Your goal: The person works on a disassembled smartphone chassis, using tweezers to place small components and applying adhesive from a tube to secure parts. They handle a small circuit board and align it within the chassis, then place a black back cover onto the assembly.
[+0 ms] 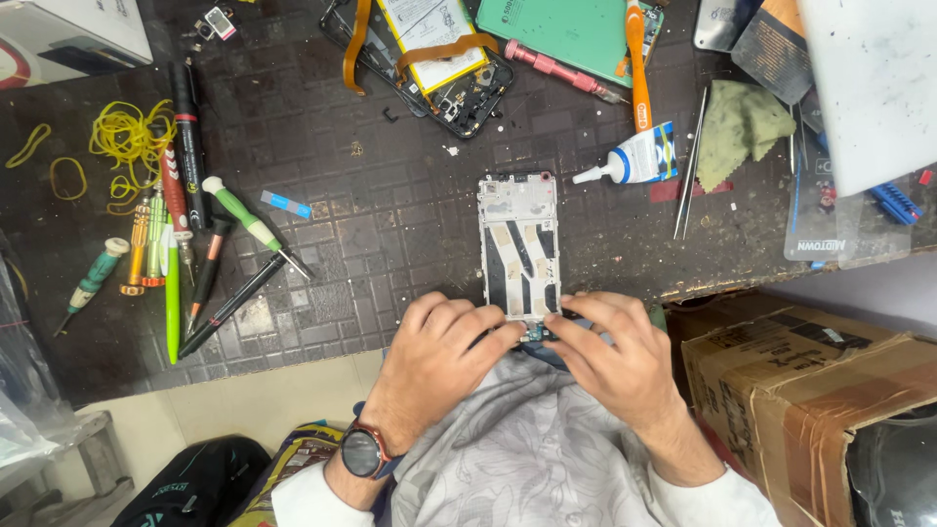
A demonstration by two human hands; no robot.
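Phone frame (519, 246), white and stripped bare, lies lengthwise at the near edge of the dark work mat (390, 215), its bottom end under both hands. The left hand (439, 356) has its fingers curled together, tips pressed on the frame's lower left corner. The right hand (610, 356) spreads its fingers a little, tips meeting the left's over a small part at the bottom end; whether either hand pinches anything, I cannot tell. Judging by the layout, the phone is well apart: an opened body with battery (434, 54) sits near the far edge, a green back cover (566, 29) beside it. A glue bottle (639, 158) and tweezers (691, 166) lie right of the frame, screwdrivers (210, 254) toward the left edge. Fingers hide the small part; a cardboard box (810, 390) is cut off at right.
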